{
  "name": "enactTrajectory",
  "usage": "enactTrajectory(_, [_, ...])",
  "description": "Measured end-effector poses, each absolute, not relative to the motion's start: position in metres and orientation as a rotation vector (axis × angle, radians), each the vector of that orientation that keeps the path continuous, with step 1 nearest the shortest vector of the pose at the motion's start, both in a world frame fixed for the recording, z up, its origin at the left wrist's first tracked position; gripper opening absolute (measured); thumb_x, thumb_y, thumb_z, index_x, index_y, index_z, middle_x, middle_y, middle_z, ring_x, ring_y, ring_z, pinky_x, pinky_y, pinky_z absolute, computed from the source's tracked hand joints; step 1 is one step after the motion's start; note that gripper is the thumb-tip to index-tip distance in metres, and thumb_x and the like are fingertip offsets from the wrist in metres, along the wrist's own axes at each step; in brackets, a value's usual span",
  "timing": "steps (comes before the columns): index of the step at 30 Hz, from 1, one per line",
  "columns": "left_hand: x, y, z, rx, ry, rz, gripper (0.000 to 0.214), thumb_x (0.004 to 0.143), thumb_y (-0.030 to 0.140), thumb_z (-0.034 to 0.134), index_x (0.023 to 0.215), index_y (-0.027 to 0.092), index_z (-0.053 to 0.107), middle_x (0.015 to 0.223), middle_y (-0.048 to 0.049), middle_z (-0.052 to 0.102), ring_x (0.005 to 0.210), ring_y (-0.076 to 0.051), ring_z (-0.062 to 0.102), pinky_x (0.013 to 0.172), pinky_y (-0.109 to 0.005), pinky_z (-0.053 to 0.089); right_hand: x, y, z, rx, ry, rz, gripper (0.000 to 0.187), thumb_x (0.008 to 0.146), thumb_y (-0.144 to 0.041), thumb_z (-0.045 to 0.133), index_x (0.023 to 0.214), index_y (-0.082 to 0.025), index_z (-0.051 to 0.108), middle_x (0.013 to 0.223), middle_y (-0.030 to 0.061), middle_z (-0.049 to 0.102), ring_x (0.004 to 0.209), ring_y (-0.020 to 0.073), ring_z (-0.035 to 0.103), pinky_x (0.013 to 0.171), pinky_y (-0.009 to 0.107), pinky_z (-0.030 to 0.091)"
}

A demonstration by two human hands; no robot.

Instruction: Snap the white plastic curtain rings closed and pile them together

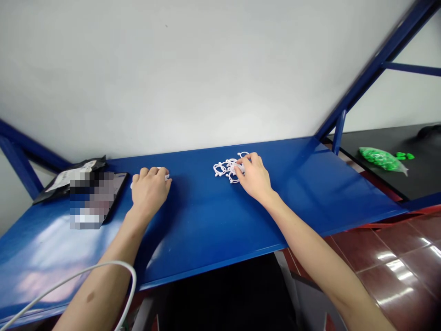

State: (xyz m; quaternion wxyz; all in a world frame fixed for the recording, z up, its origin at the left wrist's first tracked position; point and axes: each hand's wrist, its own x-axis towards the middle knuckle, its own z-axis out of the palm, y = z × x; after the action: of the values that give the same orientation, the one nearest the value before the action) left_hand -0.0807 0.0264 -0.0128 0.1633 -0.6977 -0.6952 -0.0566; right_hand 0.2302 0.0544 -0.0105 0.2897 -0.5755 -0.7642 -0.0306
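Note:
A small heap of white plastic rings (224,168) lies on the blue shelf (310,184), a little right of the middle. My right hand (254,175) rests at the heap's right side, its fingers curled and pinching one of the rings. My left hand (150,187) lies further left on the shelf, fingers closed over a white ring piece (167,176) that peeks out at the fingertips; the rest of it is hidden under the hand.
A black packet (74,174) and a flat dark device (113,193) lie at the shelf's left end. A bag of green pieces (381,159) sits on a black surface (379,138) to the right. Blue frame struts (339,131) rise at both ends. A white cable (103,266) crosses my left forearm.

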Motion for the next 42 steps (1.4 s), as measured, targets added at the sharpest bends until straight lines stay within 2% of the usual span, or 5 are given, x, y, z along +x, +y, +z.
enactTrajectory(14, [-0.053,0.020,-0.005,-2.262,-1.843,-0.991,0.014,0.095,0.025,0.049,0.103,0.020,0.060,0.100,-0.0090,0.069,0.088,-0.024,0.067,0.078,-0.037,0.047,0.206,0.034,-0.009,-1.118,-2.194,0.056,0.023,0.102,-0.026,0.055,0.118,-0.017,0.068,0.113,0.0139,0.062,0.109,0.0289,0.060,0.092,0.046,0.056])
enactTrajectory(19, [-0.036,0.011,0.000,-2.632,-2.049,-1.404,0.017,0.096,0.036,0.056,0.104,0.021,0.056,0.075,-0.0003,0.069,0.072,-0.018,0.067,0.066,-0.030,0.047,0.189,0.019,-0.014,-0.952,-2.299,0.282,0.030,0.103,-0.024,0.054,0.132,-0.018,0.060,0.133,0.0137,0.060,0.120,0.0268,0.060,0.098,0.045,0.056])
enactTrajectory(25, [-0.020,0.003,0.000,-3.014,-2.028,-1.784,0.021,0.093,0.039,0.063,0.097,0.020,0.058,0.080,-0.0013,0.068,0.069,-0.015,0.066,0.058,-0.026,0.050,0.188,0.018,-0.017,-0.889,-2.137,0.647,0.019,0.103,-0.022,0.054,0.121,-0.021,0.061,0.133,0.0092,0.063,0.090,0.0147,0.068,0.085,0.035,0.058])
enactTrajectory(32, [-0.018,0.002,-0.003,-3.017,-2.077,-1.923,0.021,0.092,0.038,0.067,0.094,0.018,0.061,0.076,-0.0015,0.069,0.064,-0.013,0.064,0.063,-0.028,0.055,0.191,0.019,-0.009,-0.894,-2.166,0.733,0.015,0.105,-0.025,0.051,0.107,-0.021,0.066,0.104,0.0027,0.074,0.092,0.0162,0.069,0.081,0.030,0.052])
enactTrajectory(42, [-0.010,0.001,-0.013,-2.862,-2.086,-2.101,0.026,0.086,0.040,0.077,0.096,0.018,0.067,0.084,-0.0031,0.074,0.075,-0.016,0.072,0.075,-0.031,0.061,0.188,0.016,-0.010,-0.989,-2.112,0.726,0.015,0.106,-0.028,0.050,0.106,-0.020,0.063,0.101,0.0037,0.073,0.088,0.0169,0.068,0.077,0.030,0.049])
